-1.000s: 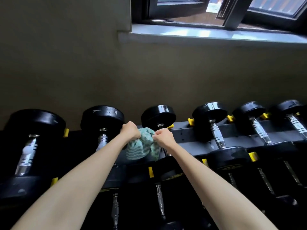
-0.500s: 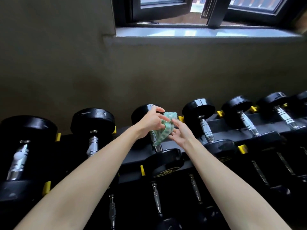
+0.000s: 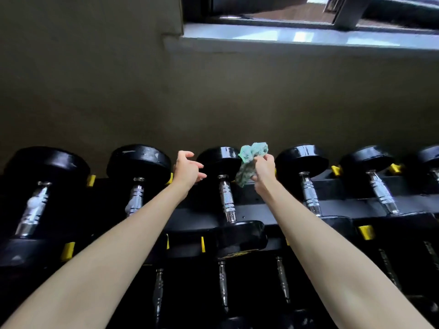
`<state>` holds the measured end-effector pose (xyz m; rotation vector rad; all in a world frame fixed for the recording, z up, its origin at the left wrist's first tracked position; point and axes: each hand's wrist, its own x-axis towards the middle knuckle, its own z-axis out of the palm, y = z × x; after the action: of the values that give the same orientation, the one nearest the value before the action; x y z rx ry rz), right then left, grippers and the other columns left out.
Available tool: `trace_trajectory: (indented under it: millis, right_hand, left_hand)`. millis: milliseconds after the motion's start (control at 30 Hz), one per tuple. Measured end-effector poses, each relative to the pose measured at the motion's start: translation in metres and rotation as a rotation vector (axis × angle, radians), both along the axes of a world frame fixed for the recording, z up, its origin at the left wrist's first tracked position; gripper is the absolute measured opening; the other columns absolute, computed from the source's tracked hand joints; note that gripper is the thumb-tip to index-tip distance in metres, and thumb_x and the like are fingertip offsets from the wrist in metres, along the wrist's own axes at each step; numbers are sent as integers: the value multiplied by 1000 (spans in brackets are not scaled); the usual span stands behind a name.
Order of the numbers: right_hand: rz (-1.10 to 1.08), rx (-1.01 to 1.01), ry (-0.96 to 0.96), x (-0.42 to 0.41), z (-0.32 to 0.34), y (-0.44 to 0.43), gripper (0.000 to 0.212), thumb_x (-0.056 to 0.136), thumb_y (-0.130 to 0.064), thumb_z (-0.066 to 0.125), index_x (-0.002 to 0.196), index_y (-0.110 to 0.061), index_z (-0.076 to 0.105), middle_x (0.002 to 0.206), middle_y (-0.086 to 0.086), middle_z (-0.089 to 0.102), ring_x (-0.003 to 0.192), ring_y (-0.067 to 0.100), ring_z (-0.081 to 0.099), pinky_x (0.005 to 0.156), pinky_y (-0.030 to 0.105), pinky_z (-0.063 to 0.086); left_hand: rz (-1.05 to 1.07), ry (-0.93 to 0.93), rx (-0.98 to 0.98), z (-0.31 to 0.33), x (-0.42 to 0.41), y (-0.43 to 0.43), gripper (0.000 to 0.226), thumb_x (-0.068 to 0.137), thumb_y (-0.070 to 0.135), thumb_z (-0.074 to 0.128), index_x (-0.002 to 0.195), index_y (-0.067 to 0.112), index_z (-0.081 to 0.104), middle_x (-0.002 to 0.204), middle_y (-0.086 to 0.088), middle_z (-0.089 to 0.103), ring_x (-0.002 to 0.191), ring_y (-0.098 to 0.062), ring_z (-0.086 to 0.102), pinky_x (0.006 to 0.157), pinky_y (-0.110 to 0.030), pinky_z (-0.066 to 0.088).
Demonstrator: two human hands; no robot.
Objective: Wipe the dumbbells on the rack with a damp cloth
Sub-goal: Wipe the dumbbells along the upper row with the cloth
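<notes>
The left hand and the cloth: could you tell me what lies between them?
The black far end of one dumbbell, with the top of its handle just below; the head view shows it.

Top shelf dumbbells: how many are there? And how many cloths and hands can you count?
Black round-headed dumbbells with chrome handles, top row: 6 (rightmost cut off by the edge)
Crumpled green cloth: 1
Bare hands, left and right: 2
Total: 9

wall [image 3: 213, 103]: plain, dim grey-green | window sill [image 3: 308, 38]: pale, glossy, upper right | window frame [image 3: 348, 10]: grey upright, above sill
</notes>
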<state>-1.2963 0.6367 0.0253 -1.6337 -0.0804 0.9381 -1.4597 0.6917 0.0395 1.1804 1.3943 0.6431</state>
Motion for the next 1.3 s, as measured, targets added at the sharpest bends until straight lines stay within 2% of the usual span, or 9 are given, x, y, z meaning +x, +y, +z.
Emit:
trace_trajectory:
  millis: [133,467,667,800,933,1067,1167,1233,1300]
  right_hand:
    - [47,27,-235,-20,4,6,31,90,-8,42,120,-13,49,101,1,54,96,20,51,88,37,44]
    - [659,-11,-778,-112,-17,27,26,81,6,51,104,-1,61,99,19,65,83,20,53,72,20,33]
    - [739,-256,-725,-117,-31,13,19,77,4,49,87,-4,63,96,17,64,95,31,55,68,26,31]
    - [622,-277,-389,-96,-17,-10,8,78,2,58,80,8,64,68,18,57,56,25,54,52,25,37]
    - [429,-113,-66,-75,23,-26,30,84,9,54,62,-10,47,52,1,37,28,4,35,34,16,31]
    - [406,93,45,-68,54,-50,18,89,5,51,87,-11,60,72,8,59,60,12,57,57,20,51]
    - [440,178,71,-75,54,-71,20,94,-1,50,101,-15,62,88,3,69,78,14,65,73,25,55]
    - [412,185,91,-82,50,-81,23,93,-1,51,106,-16,62,92,4,68,82,15,64,79,29,54]
    - [361,151,55,-89,46,-88,27,91,2,52,110,-14,62,90,4,67,82,16,62,81,32,51]
  left_hand:
    - [106,20,4,-1,-13,7,46,85,-7,21,125,9,37,94,-9,58,54,-20,56,55,-27,50]
    - [100,150,68,-2,-50,12,36,84,-5,27,112,14,41,119,-20,56,53,-19,57,61,-27,52]
    - [119,149,29,-11,-63,16,32,85,-8,37,109,12,38,120,-25,54,51,-22,55,63,-34,53]
    - [29,176,-35,-13,-59,5,26,88,-4,35,108,11,41,121,-23,53,56,-21,54,61,-35,52]
    - [-120,139,-83,-3,-49,-5,25,91,7,42,116,6,43,113,-17,56,72,-19,58,59,-31,52]
    - [-429,-16,-175,17,-46,-21,64,88,42,57,137,5,36,116,-9,61,98,-18,63,69,-31,56]
    - [-560,-55,-92,27,-51,-36,42,90,35,60,120,7,56,115,-7,65,100,-18,63,85,-32,51]
    - [-520,-77,-18,28,-57,-41,15,92,22,58,100,9,62,100,-9,65,88,-20,63,79,-28,52]
    - [-450,-69,44,29,-68,-43,15,95,14,52,82,13,61,83,-7,61,69,-18,61,64,-22,54]
